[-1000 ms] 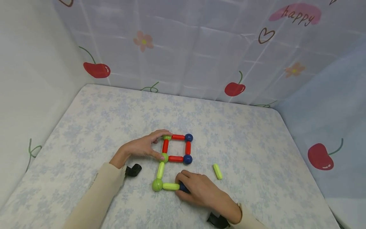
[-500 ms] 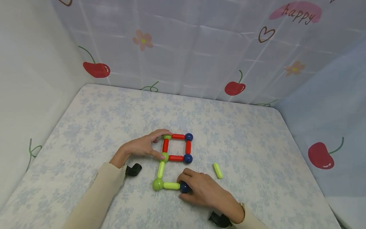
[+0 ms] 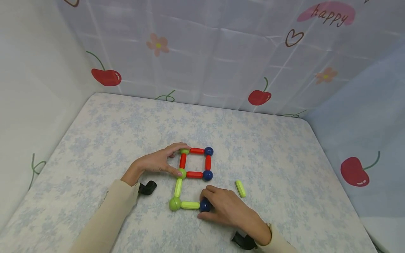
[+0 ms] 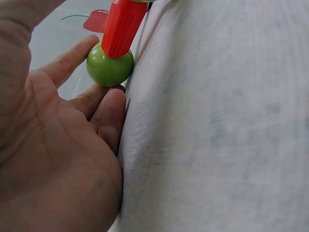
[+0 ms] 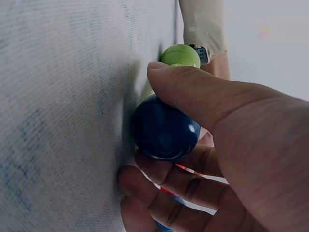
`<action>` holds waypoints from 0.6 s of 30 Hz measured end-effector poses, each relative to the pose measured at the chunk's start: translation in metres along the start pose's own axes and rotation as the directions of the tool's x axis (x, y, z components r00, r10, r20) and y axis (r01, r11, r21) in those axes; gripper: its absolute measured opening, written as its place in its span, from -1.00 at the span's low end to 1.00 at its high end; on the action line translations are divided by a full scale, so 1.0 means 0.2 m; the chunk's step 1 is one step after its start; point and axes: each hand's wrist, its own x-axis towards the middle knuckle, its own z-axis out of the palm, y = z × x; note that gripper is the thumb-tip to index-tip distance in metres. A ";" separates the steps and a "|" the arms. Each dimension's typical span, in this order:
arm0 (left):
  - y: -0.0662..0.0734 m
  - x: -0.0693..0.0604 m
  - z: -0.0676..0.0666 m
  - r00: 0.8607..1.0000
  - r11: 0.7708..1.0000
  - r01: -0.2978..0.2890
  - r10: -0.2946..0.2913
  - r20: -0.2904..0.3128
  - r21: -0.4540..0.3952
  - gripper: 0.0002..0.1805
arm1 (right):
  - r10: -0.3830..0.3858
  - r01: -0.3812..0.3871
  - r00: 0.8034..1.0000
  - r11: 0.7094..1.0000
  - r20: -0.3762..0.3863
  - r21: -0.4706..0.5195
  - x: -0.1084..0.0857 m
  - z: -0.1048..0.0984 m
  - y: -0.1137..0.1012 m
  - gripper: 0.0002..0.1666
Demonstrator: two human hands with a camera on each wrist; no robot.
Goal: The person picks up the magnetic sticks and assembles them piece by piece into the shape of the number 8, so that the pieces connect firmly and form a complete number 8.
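A flat magnetic stick-and-ball frame lies on the table. Its upper square has red sticks, with blue balls on the right and green balls on the left. My left hand spans that left side, thumb on the lower green ball, fingers at the upper green ball. From the lower ball a yellow-green stick runs to a larger green ball. Another yellow-green stick joins it to a dark blue ball. Thumb and fingers of my right hand curl loosely around that blue ball.
One loose yellow-green stick lies right of the frame, beyond my right hand. The table has a pale floral cover. A printed curtain hangs behind it. Black camera mounts sit at both wrists.
My right hand has shifted slightly right and its fingers have loosened, so more of the dark blue ball shows. My left hand stays in place on the frame.
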 end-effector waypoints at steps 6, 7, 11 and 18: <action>0.00 0.00 0.00 1.000 1.000 0.013 -0.013 -0.005 -0.003 -0.01 | 0.004 -0.005 1.000 0.999 -0.020 -0.036 0.00 0.00 0.00 -0.52; 0.00 0.00 0.00 1.000 1.000 0.018 -0.018 -0.006 -0.003 -0.01 | 0.006 -0.007 1.000 0.999 -0.025 -0.038 0.00 0.00 0.00 -0.51; 0.00 -0.01 0.00 1.000 1.000 0.025 -0.025 -0.008 -0.006 -0.01 | 0.025 -0.027 0.999 0.998 -0.041 -0.048 0.00 0.01 0.00 -0.47; 0.00 -0.01 0.00 1.000 1.000 0.017 -0.017 -0.003 -0.009 -0.01 | 0.015 -0.015 1.000 1.000 -0.011 -0.027 -0.01 -0.04 0.02 -0.39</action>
